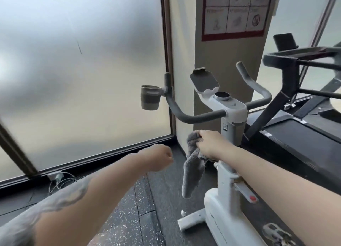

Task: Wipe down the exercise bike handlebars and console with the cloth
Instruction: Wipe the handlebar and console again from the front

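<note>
The right hand point(210, 144) grips a grey cloth point(192, 164), its fingers point(202, 135) bunched around the upper end while the rest of the fabric hangs loose in front of the white column of the exercise bike point(228, 181). The cloth sits below the handlebars point(199, 115) and touches neither them nor the console point(204, 81). The left hand point(159, 158) is out to the left of the cloth, fingers curled into a fist with nothing in it, apart from both cloth and bike. The handlebars sweep up on both sides of a white centre housing with a round dial point(222, 95) on top; the tilted grey console tray rises just behind that dial. A grey cup holder point(150, 98) is clamped to the left bar, near its upright end. Behind the bike stands a beige pillar point(228, 52) carrying a red-bordered poster point(236, 11), its text too blurred to read. Frosted glass panels point(83, 61) fill the left side, with a tangle of white cable point(60, 181) on the floor at their base. A black treadmill point(299, 131) stands close on the right, its frame just beside the right bar. The floor point(129, 208) is dark speckled rubber.
</note>
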